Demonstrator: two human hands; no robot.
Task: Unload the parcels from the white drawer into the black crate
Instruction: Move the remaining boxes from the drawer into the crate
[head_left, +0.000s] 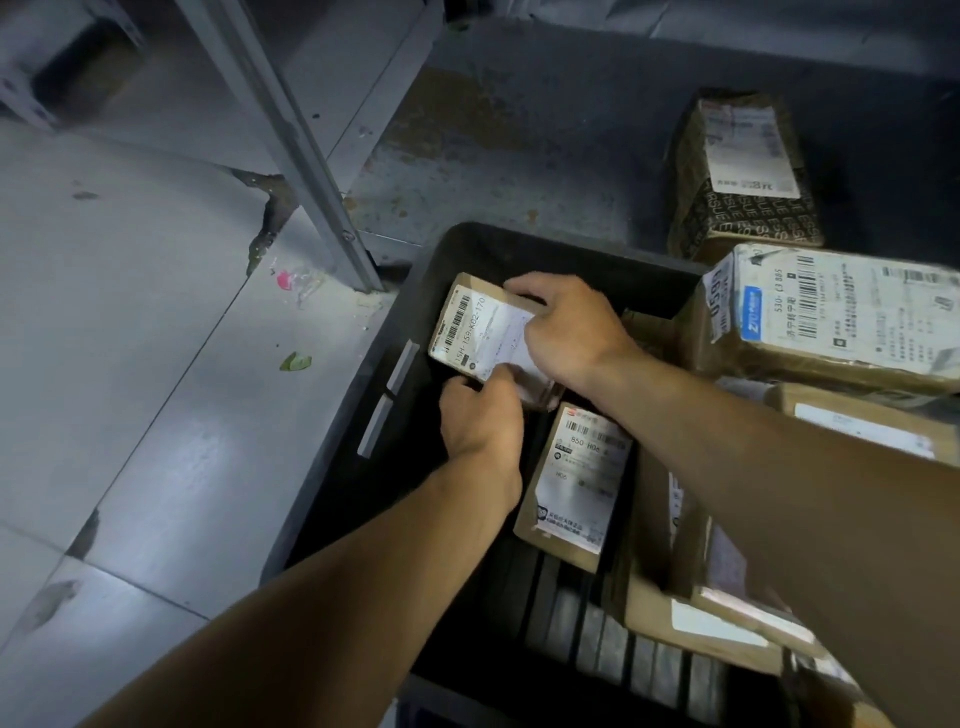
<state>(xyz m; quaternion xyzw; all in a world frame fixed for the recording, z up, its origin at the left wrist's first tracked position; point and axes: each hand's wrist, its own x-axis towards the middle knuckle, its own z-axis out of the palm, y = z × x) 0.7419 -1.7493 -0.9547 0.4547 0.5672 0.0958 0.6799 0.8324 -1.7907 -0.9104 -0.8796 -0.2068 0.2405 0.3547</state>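
Note:
Both my hands hold a small cardboard parcel (470, 325) with a white label inside the black crate (363, 415), near its far left corner. My left hand (480, 413) grips its near edge. My right hand (563, 327) grips its far right side, fingers curled over the top. A second labelled parcel (574, 480) lies in the crate just nearer to me. Several more parcels (701, 618) are stacked on the crate's right side, partly hidden by my right arm. The white drawer is not in view.
A large labelled box (831, 317) sits on top at the right. A patterned brown parcel (743, 171) lies on the grey shelf surface (519, 156) behind the crate. A metal shelf post (291, 140) stands at the left, with litter on the tiled floor (130, 338).

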